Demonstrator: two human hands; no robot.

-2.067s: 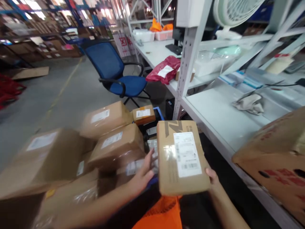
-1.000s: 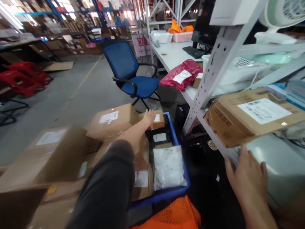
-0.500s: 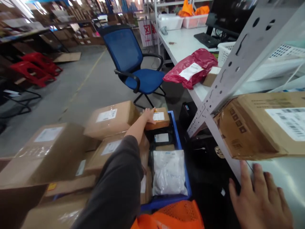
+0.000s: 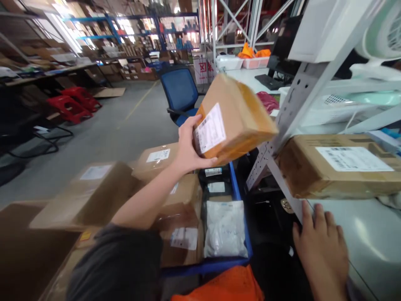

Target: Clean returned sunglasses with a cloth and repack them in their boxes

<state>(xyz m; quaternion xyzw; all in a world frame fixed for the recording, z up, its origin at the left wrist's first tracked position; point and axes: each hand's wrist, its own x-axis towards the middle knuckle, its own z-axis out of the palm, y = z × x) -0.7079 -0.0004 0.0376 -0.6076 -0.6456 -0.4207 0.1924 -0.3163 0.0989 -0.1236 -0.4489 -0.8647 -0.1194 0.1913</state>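
A taped cardboard box [image 4: 232,121] with a white shipping label is raised in the air, tilted, gripped along its left side by my left hand [image 4: 191,146]. Below it stands a blue crate [image 4: 247,234] holding a white plastic mailer bag [image 4: 224,230] and dark labelled packages [image 4: 216,187]. My right hand [image 4: 322,242] lies flat with fingers spread on the edge of the metal table [image 4: 366,234]. Just beyond its fingertips sits another labelled cardboard box [image 4: 338,167].
Several cardboard boxes [image 4: 100,188] are stacked left of the crate. A white perforated post [image 4: 291,96] rises at the table's corner. A blue office chair [image 4: 180,90] stands ahead, with red stools [image 4: 72,104] further left. A red plastic parcel [image 4: 268,101] lies on the far desk.
My left hand has lifted the taped box out of the crate's far end, bringing it up and nearer. My right hand stays on the table edge. The view has tipped upward.
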